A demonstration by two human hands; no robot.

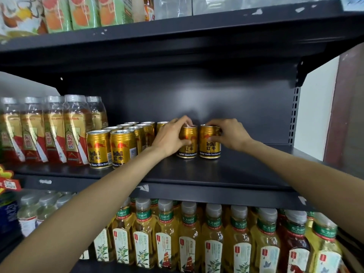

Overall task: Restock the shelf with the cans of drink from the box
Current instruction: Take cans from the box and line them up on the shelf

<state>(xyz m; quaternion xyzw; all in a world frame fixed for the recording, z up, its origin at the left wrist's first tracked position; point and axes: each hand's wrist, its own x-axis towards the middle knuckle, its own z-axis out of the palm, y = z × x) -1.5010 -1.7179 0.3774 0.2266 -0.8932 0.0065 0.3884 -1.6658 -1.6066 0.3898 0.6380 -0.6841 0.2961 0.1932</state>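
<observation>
Two gold Red Bull cans stand upright side by side on the dark middle shelf. My left hand grips the left can, fingers over its top and thumb on its front. Around the right can my right hand curls from the right side. Several more gold cans stand in rows to the left, their tops towards the back partly hidden by my left hand. The box is out of view.
Gold-and-red labelled bottles fill the shelf's left end. The shelf right of the two cans is bare up to the perforated upright. Yellow tea bottles line the shelf below; cartons sit on the shelf above.
</observation>
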